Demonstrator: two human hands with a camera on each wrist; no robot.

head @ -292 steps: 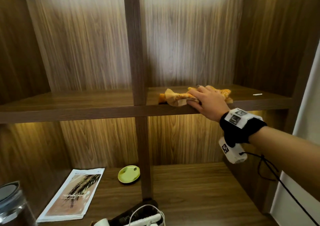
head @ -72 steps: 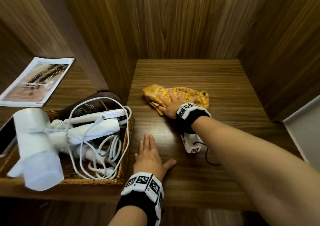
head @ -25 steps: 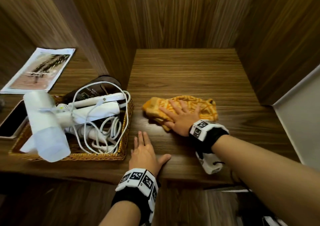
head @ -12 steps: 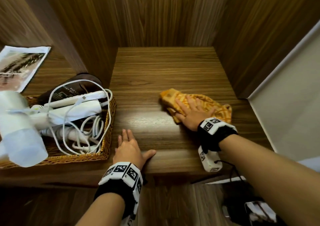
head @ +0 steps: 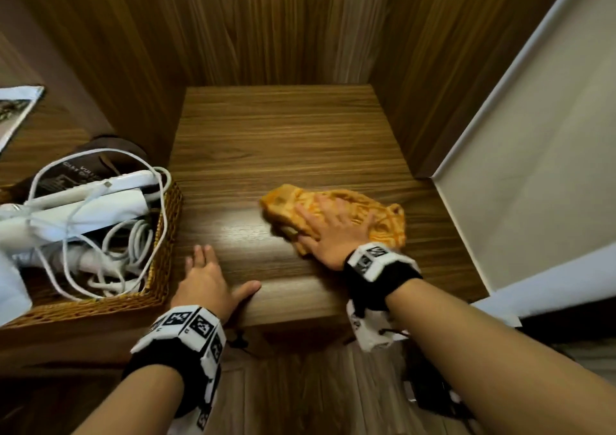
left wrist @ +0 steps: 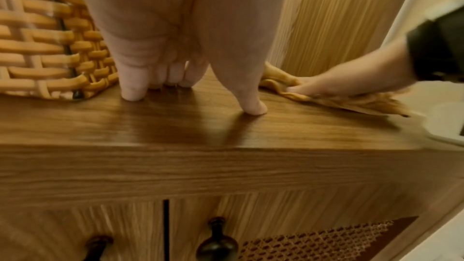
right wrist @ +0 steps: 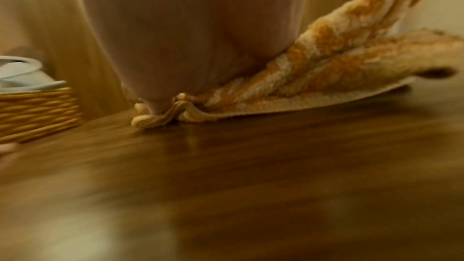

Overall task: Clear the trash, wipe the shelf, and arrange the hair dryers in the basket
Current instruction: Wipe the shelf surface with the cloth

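Observation:
An orange patterned cloth point(head: 383, 216) point(left wrist: 356, 102) point(right wrist: 339, 70) lies on the wooden shelf point(head: 283, 141), right of centre. My right hand point(head: 333, 231) presses flat on it with fingers spread. My left hand point(head: 206, 278) point(left wrist: 191, 86) rests flat on the shelf near its front edge, just right of the wicker basket point(head: 160, 244) point(left wrist: 45, 47) point(right wrist: 32, 110). In the basket lie white hair dryers point(head: 76, 211) with tangled white cords point(head: 110, 258).
A dark pouch point(head: 103, 154) leans behind the basket. A leaflet point(head: 16, 111) lies on the left compartment. A dark wood divider point(head: 110, 68) separates the compartments. A white panel point(head: 533, 168) stands at the right. Cabinet doors with dark knobs point(left wrist: 217, 245) sit below.
My right hand has slid the cloth from near the basket toward the right side of the shelf. My left hand has stayed flat at the front edge.

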